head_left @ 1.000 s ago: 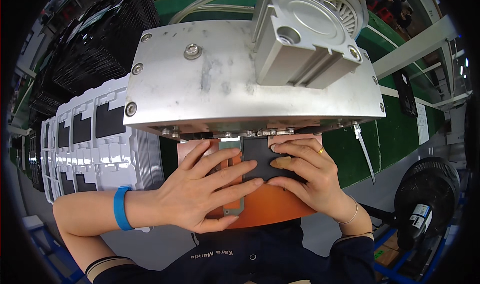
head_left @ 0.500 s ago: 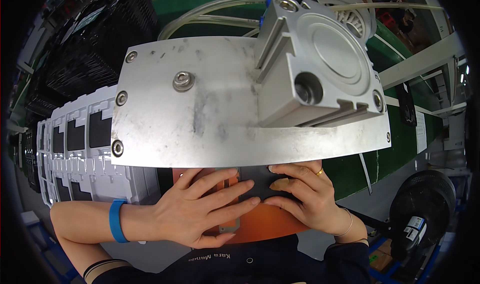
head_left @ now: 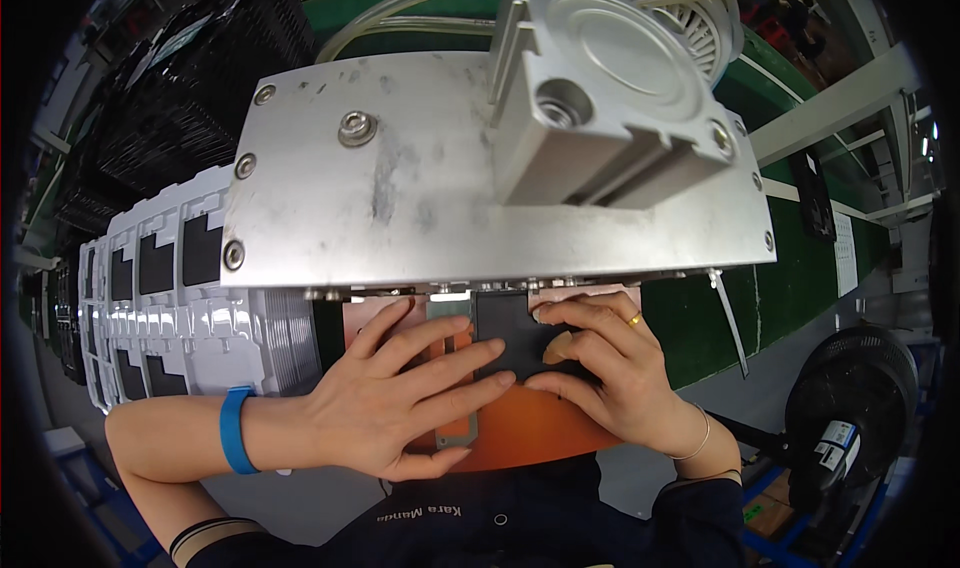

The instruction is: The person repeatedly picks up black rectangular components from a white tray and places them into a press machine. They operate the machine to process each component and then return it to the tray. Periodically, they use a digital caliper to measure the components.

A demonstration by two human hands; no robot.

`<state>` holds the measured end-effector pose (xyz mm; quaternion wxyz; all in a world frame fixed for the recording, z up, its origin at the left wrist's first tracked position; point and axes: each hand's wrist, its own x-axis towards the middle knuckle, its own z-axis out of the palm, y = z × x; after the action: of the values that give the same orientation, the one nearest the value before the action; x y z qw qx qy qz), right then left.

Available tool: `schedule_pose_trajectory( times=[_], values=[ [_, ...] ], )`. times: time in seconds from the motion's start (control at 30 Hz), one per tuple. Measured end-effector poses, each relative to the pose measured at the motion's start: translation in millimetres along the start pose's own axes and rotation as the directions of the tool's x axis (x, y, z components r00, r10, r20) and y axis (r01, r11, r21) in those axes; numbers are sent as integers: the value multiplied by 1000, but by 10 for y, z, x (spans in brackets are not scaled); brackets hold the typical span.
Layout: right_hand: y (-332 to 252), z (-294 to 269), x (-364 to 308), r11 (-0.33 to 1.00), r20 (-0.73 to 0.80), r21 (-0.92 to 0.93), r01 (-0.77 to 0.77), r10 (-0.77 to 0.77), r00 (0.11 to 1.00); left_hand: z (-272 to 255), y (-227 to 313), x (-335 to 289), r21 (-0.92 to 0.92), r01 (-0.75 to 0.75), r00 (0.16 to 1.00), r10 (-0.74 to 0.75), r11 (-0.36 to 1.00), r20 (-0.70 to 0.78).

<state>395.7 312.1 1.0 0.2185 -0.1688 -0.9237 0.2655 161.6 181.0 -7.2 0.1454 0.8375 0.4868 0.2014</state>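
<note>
Black plate (head_left: 505,323), seemingly to align at lower centre with left fingers (head_left: 458,365) wide, right fingers (head_left: 585,316) curled, grip unclear, next needing steadiness.

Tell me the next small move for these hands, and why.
Probably a light nudge of the flat black piece with the right hand, the left hand steadying it: the right fingers lie over the piece with the thumb by its near edge, and left fingertips reach its left side, so a small adjustment seems easy from here.
</note>
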Motion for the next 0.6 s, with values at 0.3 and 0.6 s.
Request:
schedule_pose_trajectory(
  times=[0.3,0.6],
  values=[
    [-95,-85,63,998,97,46,-50,45,994,-24,2,-31,47,-68,997,69,997,-17],
    [-30,-271,-155,664,161,625,-410,404,901,-242,413,-41,-68,9,963,-27,998,-267]
  ],
)
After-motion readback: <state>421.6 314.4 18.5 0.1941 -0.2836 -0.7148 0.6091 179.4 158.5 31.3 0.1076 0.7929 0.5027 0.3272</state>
